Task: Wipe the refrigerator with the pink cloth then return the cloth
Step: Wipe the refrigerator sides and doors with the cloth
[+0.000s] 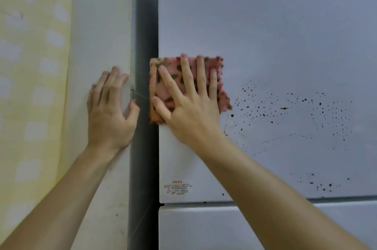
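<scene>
Right hand point(189, 104) flat on pink cloth point(221, 94), square-folded, against refrigerator point(285, 35)

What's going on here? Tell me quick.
A person is wiping the fridge. The right hand presses the pink cloth flat against the door, near its left edge, fingers spread over it. The left hand rests open on the wall beside the fridge, thumb at the wall's corner. Dark specks spatter the door to the right of the cloth and lower down, not yet wiped.
</scene>
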Demonstrator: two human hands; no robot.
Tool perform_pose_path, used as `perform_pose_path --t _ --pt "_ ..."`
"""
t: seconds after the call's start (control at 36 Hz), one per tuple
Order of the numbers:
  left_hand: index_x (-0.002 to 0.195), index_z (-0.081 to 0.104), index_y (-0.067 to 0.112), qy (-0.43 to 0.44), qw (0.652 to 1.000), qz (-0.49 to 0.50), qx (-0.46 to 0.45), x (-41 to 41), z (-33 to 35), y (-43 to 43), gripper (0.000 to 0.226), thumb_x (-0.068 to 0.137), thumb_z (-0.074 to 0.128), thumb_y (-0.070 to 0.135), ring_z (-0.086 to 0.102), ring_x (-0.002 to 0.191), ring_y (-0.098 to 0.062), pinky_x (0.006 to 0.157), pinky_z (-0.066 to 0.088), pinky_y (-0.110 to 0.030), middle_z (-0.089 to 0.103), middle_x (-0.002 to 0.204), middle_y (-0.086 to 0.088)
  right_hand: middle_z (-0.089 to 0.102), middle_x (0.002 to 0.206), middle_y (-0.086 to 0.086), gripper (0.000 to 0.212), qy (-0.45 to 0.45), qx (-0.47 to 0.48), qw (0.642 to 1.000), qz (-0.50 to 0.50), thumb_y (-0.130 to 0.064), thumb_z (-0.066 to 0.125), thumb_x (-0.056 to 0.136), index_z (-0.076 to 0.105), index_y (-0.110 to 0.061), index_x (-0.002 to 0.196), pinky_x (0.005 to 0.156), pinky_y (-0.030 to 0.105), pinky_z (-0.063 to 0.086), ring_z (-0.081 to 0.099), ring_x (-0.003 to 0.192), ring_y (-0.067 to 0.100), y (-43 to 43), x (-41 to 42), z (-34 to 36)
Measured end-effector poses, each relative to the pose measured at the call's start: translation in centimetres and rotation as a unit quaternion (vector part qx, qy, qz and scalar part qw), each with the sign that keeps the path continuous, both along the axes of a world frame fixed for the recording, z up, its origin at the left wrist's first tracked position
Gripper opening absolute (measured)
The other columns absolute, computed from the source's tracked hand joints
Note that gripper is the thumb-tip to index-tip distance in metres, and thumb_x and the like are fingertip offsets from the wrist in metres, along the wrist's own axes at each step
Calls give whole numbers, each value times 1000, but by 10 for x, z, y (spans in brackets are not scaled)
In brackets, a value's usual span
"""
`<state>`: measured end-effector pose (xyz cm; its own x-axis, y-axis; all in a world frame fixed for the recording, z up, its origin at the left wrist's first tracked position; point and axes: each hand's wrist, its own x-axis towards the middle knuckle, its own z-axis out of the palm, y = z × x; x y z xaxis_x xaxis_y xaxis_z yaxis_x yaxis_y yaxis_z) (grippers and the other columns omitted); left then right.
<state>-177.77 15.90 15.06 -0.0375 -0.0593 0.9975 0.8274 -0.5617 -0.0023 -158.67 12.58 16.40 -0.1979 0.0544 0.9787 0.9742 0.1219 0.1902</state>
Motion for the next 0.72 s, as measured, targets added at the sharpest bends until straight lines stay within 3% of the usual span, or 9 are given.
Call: perform_pose_path --t 0.11,0.25,0.42,0.56,0.64,0.72 --pt "155 41 13 1 1000 -2 4 3 -1 1 62 95 52 26 24 157 -30 129 17 -50 34 167 -9 8 175 14 68 24 1 1000 -2 -62 35 105 26 -34 166 128 62 3 -1 161 42 -2 -6 -1" --pt "155 40 12 -11 1000 2 -3 5 -2 0 61 97 50 26 23 158 -30 130 16 -50 33 168 -10 9 175 14 58 -10 -18 999 26 -49 33 111 26 -32 166 127 63 9 1 161 43 -4 -3 -70" --pt "159 30 14 -30 999 -5 -8 15 -2 -4 65 97 49 22 19 159 -30 129 13 -54 30 168 -10 6 176 10 58 -34 -44 998 24 -51 30 112 22 -34 167 129 61 10 -1 162 38 -8 9 -114" --pt "161 32 17 -27 999 7 -19 10 -4 -2 67 96 45 29 15 161 -23 131 6 -46 25 172 -5 13 176 6 66 -38 -24 998 45 -64 44 103 31 -39 163 130 57 10 2 163 34 -9 15 -81" --pt "161 32 17 -27 999 12 -16 10 -5 -2 70 94 47 27 15 161 -24 131 6 -46 25 172 -5 15 175 7 67 -11 5 999 36 -67 40 102 33 -39 163 129 58 7 5 162 36 -5 15 -32" --pt "163 29 19 -27 999 19 -23 10 -9 -2 72 94 47 28 12 161 -21 132 4 -44 23 173 -3 4 177 9 66 16 -8 1000 10 -63 31 106 22 -38 166 128 59 1 -5 162 38 -3 8 5"
